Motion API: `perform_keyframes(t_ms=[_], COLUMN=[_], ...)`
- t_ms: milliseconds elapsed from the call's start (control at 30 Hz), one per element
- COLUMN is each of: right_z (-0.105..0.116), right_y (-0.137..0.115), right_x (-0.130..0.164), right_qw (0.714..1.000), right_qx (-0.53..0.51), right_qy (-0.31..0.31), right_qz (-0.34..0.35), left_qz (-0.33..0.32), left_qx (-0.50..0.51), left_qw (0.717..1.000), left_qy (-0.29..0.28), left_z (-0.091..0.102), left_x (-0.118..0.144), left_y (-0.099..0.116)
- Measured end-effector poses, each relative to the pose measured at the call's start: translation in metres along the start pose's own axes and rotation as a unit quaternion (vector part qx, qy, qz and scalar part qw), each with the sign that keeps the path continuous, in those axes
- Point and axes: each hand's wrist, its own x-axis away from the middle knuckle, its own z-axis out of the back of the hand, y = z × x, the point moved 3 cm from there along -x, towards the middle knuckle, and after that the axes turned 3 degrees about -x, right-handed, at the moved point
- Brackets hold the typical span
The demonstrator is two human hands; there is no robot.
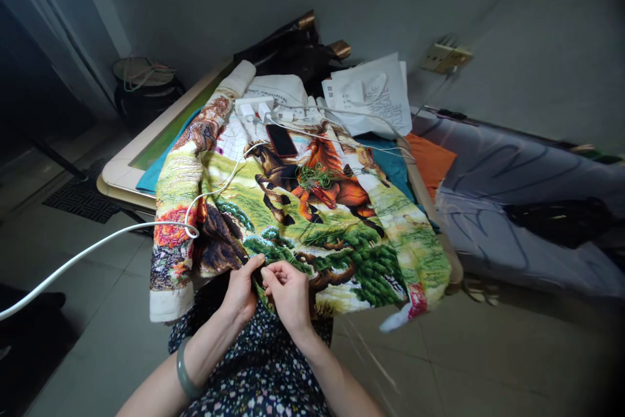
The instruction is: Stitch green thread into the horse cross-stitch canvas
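A large embroidered cloth (293,228) with horses and green trees lies over the table's near edge and hangs towards my lap, its left and right sides rolled up. My left hand (241,292) grips its lower edge, thumb on top and fingers folded beneath. Close beside it, my right hand (289,296) is closed in a pinch at the cloth; whatever sits between the fingertips is too small to make out. Farther up, a loose tangle of green thread (316,176) rests on the horses.
A dark-screened phone (282,141) lies on the cloth below a white power strip (254,105) with plugs. A white cable (97,239) loops over the left roll. White paper bags (366,95) stand behind. At left is a round stool (142,72); a wall socket (445,59) is at right.
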Motion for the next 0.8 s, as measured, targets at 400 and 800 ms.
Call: perform_keyframes(t_ms=[400,800], right_z=[-0.0013,0.0], right_y=[-0.0065,-0.0088], right_x=[0.0058,0.0049], right_qw=[0.971,0.96], right_qx=[0.176,0.198], right_qy=[0.034,0.041], right_qz=[0.16,0.191], left_qz=[-0.02,-0.02], left_qx=[-0.006,-0.009], left_qw=[1.0,1.0], left_qy=[0.017,0.02], left_z=[-0.0003,-0.0028], left_x=[-0.0004,0.0018], left_y=[0.0012,0.0029])
